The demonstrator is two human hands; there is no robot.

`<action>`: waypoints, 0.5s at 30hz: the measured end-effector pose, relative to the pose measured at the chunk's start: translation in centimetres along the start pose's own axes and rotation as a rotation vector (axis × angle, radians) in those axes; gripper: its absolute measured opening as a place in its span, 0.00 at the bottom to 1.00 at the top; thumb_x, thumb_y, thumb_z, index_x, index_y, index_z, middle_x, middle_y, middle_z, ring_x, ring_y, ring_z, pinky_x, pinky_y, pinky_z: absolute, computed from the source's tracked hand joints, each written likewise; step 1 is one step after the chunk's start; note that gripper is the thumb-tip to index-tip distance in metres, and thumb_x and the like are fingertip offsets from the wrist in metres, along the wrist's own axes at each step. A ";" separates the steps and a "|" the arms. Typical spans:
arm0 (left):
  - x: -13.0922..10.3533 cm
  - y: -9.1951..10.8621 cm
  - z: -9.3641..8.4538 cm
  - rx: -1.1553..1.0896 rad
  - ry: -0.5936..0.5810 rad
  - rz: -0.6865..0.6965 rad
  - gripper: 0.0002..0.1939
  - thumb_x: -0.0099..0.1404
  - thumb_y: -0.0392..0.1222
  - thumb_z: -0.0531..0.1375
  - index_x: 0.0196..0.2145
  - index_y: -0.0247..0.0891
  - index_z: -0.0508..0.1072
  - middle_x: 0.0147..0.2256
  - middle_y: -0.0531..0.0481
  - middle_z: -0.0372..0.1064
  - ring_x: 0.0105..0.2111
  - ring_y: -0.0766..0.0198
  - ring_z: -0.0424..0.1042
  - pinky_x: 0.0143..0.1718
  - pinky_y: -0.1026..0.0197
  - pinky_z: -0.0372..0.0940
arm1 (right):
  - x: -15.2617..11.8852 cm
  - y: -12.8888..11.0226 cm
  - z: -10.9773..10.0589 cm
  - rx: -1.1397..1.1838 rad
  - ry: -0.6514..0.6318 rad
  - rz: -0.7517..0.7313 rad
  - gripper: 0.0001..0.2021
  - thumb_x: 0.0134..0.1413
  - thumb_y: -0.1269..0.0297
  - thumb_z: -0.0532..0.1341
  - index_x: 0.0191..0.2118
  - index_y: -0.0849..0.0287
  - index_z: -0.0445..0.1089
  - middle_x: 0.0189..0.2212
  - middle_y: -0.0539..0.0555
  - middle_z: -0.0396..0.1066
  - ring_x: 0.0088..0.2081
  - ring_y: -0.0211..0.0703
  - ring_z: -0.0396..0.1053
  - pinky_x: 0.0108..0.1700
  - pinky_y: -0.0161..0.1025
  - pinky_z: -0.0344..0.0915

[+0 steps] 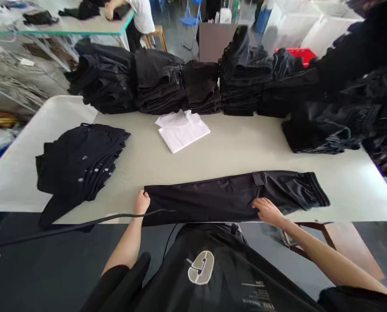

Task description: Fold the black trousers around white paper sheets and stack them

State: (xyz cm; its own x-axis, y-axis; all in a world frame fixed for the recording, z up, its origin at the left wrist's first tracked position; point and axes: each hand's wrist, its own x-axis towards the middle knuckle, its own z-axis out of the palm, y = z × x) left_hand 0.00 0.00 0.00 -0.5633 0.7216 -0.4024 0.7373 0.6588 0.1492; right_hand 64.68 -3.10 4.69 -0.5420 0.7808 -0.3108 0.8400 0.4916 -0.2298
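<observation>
A pair of black trousers (209, 197) lies lengthwise along the near edge of the table, its legs laid together and the gathered waistband at the right. My left hand (142, 202) is closed on the leg-hem corner at the left end. On the right, my right hand (267, 211) rests on the fabric below the pocket flap, fingers stretched out and lying on the cloth. A dark cable (115, 216) crosses in front of my left wrist and over the left end of the trousers.
Stacks of folded black garments (200, 82) line the table's far edge. A fanned pile of dark garments (82, 160) is at left, and white sheets (183, 130) lie mid-table. More black clothing (326, 128) is heaped at right. Another person (141, 17) works at a table behind.
</observation>
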 end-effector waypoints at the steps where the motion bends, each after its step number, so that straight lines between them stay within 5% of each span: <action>1: 0.0 0.2 0.1 0.000 0.003 -0.012 0.16 0.75 0.40 0.48 0.52 0.33 0.71 0.48 0.33 0.76 0.48 0.49 0.75 0.45 0.55 0.65 | 2.7 -0.1 -0.9 0.001 0.061 0.052 0.15 0.59 0.77 0.54 0.46 0.57 0.73 0.50 0.59 0.74 0.53 0.52 0.69 0.58 0.47 0.63; 4: -0.2 0.6 0.3 -0.002 0.012 -0.040 0.16 0.74 0.40 0.49 0.52 0.32 0.71 0.47 0.31 0.76 0.47 0.47 0.76 0.45 0.54 0.66 | 10.2 -0.7 -2.8 -0.006 0.153 0.153 0.15 0.66 0.70 0.53 0.53 0.57 0.72 0.53 0.61 0.72 0.56 0.55 0.67 0.57 0.48 0.64; 8: -0.6 0.8 0.4 -0.011 0.032 -0.058 0.16 0.74 0.40 0.50 0.50 0.31 0.73 0.46 0.30 0.77 0.47 0.45 0.76 0.45 0.52 0.67 | 17.0 -1.6 -3.0 -0.050 0.051 0.143 0.14 0.65 0.65 0.60 0.54 0.57 0.72 0.56 0.65 0.68 0.57 0.59 0.65 0.57 0.50 0.64; 15: -0.6 0.1 0.7 -0.044 0.058 -0.063 0.17 0.75 0.40 0.48 0.48 0.34 0.75 0.46 0.33 0.77 0.50 0.47 0.76 0.48 0.55 0.67 | 19.4 0.4 -2.6 0.069 -0.039 0.056 0.13 0.68 0.70 0.53 0.51 0.60 0.72 0.49 0.62 0.72 0.53 0.50 0.68 0.57 0.42 0.63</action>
State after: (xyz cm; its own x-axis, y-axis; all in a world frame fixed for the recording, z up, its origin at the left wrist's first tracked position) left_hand 0.65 -0.54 -0.37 -0.6295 0.6888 -0.3596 0.6833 0.7110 0.1657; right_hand 54.55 13.24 0.98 -0.4959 0.7902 -0.3601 0.8659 0.4188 -0.2735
